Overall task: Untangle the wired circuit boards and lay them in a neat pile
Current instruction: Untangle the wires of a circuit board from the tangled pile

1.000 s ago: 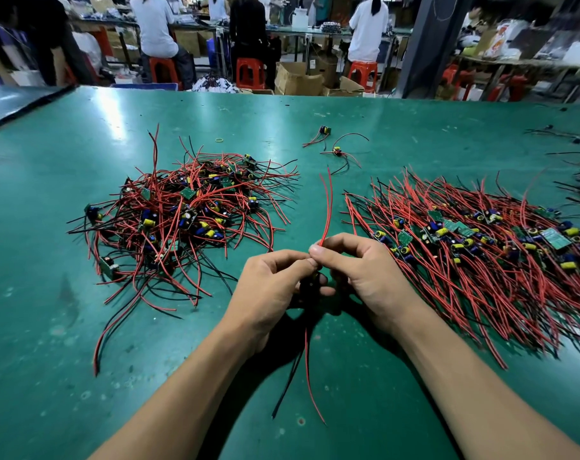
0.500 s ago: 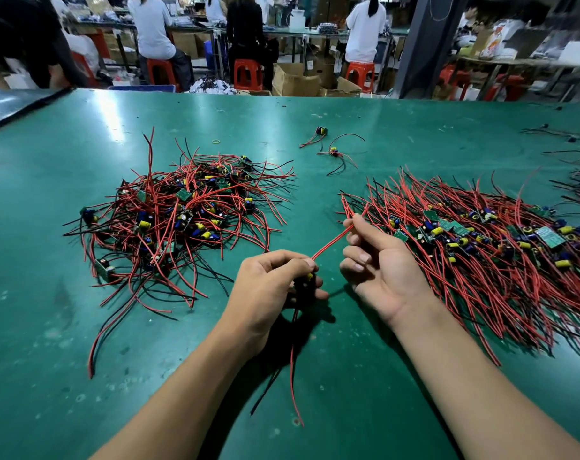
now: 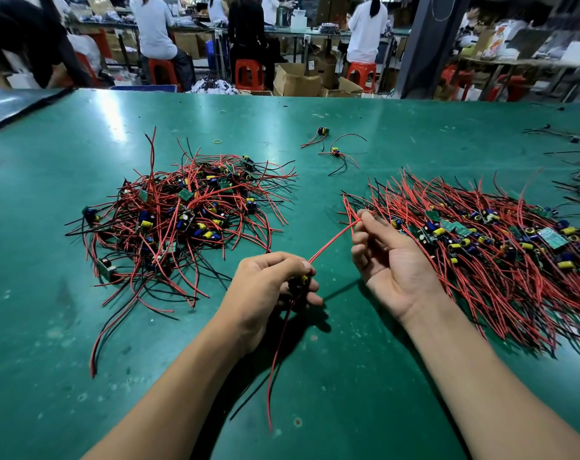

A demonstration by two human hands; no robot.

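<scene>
My left hand [image 3: 268, 283] grips a small wired circuit board [image 3: 300, 281], mostly hidden under the curled fingers. One red wire [image 3: 331, 242] runs taut from it up to my right hand [image 3: 391, 257], which pinches the wire's far end between thumb and forefinger, palm turned up. More red and black wires [image 3: 277, 353] hang from the board toward me. A tangled heap of wired boards [image 3: 179, 214] lies to the left. A combed-out pile of boards [image 3: 487, 240] with wires running one way lies to the right, just behind my right hand.
Two loose wired boards [image 3: 335, 151] lie further back on the green table [image 3: 348, 376]. Stray black wires [image 3: 573, 144] sit at the far right edge. Beyond the table, people sit on red stools among cardboard boxes [image 3: 295, 81].
My hands were together pinching the wires a second ago. The right hand has since slid up and right along one red wire, pulling it straight, and now holds its end near the right pile.
</scene>
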